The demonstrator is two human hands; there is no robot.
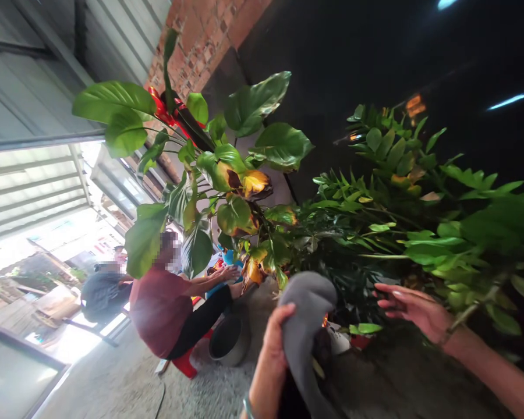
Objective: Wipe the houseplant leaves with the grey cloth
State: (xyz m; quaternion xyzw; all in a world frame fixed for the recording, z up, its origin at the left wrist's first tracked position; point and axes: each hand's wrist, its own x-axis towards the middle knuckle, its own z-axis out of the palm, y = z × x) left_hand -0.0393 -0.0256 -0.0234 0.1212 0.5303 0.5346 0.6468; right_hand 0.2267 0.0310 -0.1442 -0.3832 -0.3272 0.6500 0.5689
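Cloth, soft and light, hangs limp from the left hand pinching its top, while the right hand spreads open beside the leaves.

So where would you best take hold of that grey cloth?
Probably just below its rounded top, coming from the left, as the left hand does. The grey cloth stands bunched up high and hangs down in a long narrow fold, so that upper part looks thick enough to pinch. The right hand is open beside the leaves.
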